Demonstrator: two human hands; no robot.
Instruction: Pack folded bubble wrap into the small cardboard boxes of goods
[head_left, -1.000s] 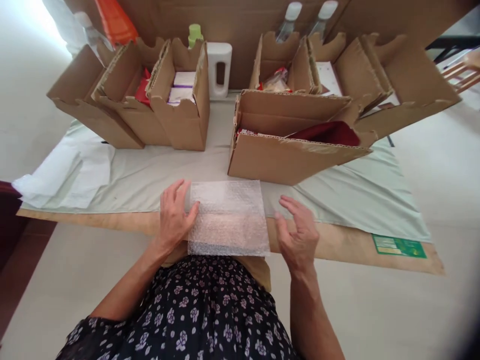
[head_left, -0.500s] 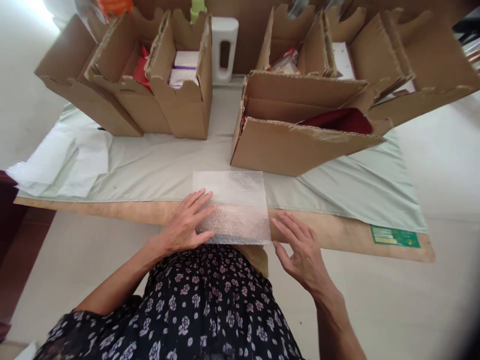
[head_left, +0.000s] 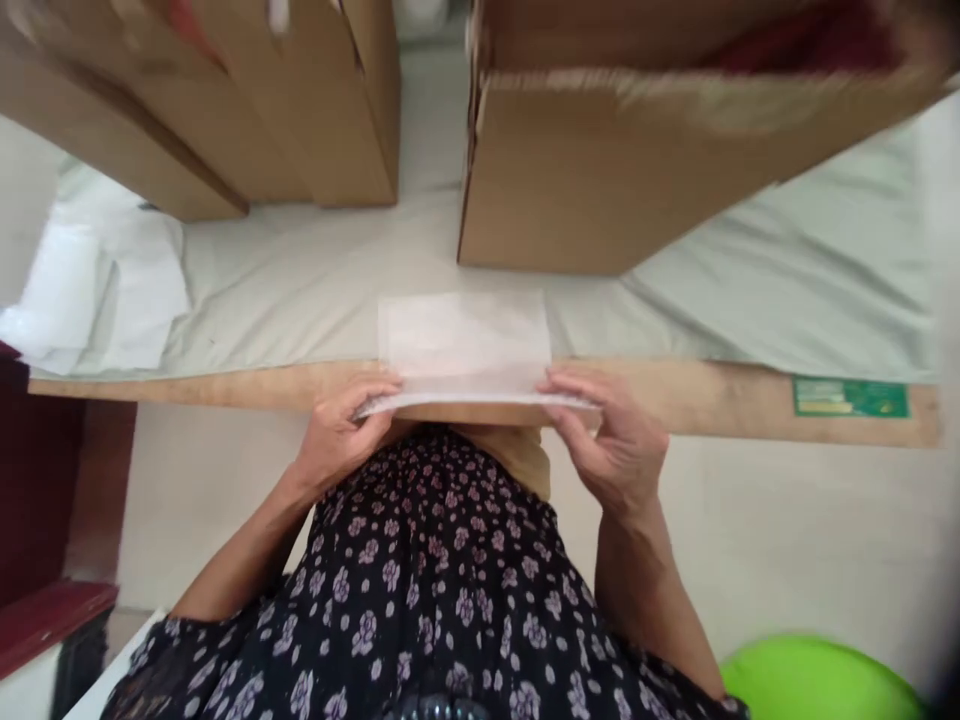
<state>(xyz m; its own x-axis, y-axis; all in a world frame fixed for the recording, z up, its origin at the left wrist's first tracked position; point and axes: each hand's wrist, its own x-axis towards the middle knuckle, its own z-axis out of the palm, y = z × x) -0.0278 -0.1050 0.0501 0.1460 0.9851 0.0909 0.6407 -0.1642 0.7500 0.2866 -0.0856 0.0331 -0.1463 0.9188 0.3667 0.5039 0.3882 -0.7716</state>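
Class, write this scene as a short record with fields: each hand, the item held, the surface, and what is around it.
Left hand: pinching one end of the sheet's near edge
Right hand: pinching the other end
Sheet: whitish, see-through, far part over the cloth
Surface: cloth on a board, whose near strip is bare wood with a green label
Beyond, left: cardboard boxes
Beyond, right: large box
Far left: white wrap

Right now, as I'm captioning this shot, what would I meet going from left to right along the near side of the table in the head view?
White sheets, left hand, translucent sheet held between the hands, right hand, green label on the table's edge.
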